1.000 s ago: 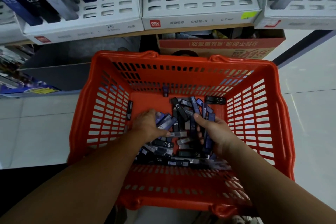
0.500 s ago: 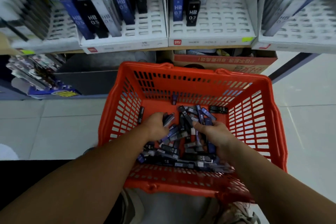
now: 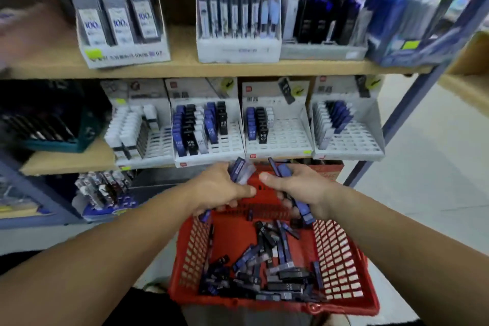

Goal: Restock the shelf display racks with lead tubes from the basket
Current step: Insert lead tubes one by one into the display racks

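Far upper shelf, left: three grey packs point(image 3: 116, 8) each read "100", and the strip on their display box point(image 3: 127, 57) ends in "0.7". Lower shelf: in the second rack point(image 3: 211, 160) a black tube point(image 3: 191, 141) reads "HB 0.5". In the third rack point(image 3: 280, 153) a blue tube point(image 3: 252, 130) and its black neighbour point(image 3: 263, 135) read "HB 0.7". Near, in the red basket point(image 3: 193, 246), a loose tube point(image 3: 262, 230) reads "HB".

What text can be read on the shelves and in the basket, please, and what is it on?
"100": three grey packs, top shelf.
"HB 0.5": black tube, second rack.
"HB 0.7": blue tube, third rack.
"HB": dark tube in the basket.
Too blurred: rack headers, price labels.
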Action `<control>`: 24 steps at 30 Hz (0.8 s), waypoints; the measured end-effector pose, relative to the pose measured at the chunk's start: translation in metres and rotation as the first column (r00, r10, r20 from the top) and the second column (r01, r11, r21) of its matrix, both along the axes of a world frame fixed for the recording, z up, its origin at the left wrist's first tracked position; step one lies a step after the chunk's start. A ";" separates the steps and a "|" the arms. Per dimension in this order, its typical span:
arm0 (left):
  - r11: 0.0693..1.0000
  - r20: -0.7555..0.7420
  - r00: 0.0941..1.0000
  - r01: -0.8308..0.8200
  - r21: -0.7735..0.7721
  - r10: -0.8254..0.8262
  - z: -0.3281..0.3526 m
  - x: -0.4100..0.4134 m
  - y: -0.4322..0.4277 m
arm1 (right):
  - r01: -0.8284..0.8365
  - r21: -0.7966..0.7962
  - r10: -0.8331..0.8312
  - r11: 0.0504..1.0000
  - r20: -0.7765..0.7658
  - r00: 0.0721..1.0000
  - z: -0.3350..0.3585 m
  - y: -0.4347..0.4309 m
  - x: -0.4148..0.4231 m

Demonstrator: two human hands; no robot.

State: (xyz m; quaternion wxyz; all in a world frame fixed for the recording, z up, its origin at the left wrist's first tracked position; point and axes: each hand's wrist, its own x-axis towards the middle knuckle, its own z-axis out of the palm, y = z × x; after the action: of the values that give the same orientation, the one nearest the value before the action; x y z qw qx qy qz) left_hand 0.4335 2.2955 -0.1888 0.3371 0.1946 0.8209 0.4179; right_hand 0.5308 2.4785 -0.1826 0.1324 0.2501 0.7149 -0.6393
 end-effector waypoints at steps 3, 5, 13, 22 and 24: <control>0.986 -0.003 0.996 -0.088 0.140 0.090 0.044 -0.007 -0.008 | -0.121 -0.004 0.121 0.993 -0.010 0.993 0.042 0.001 -0.002; 0.959 0.041 0.990 -0.141 0.244 0.135 0.067 -0.010 -0.009 | -0.208 0.016 0.208 0.978 -0.012 0.978 0.060 0.000 -0.006; 0.947 0.068 0.988 -0.153 0.284 0.139 0.083 -0.031 0.007 | -0.349 -0.110 0.343 0.931 -0.070 0.937 0.072 0.000 -0.037; 0.938 0.143 0.967 -0.242 0.247 0.211 0.055 -0.074 0.012 | -0.005 -0.237 -0.017 0.972 -0.091 0.996 0.048 0.043 -0.064; 0.951 0.145 0.967 -0.234 0.200 0.207 0.051 -0.078 0.013 | 0.051 -0.239 -0.080 0.970 -0.112 0.990 0.046 0.049 -0.067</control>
State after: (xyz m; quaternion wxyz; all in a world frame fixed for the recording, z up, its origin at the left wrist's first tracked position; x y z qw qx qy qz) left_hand 0.3556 2.3085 -0.1373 0.3149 0.1108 0.7651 0.5506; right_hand 0.4634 2.5274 -0.1363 0.0964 0.2170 0.6322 -0.7375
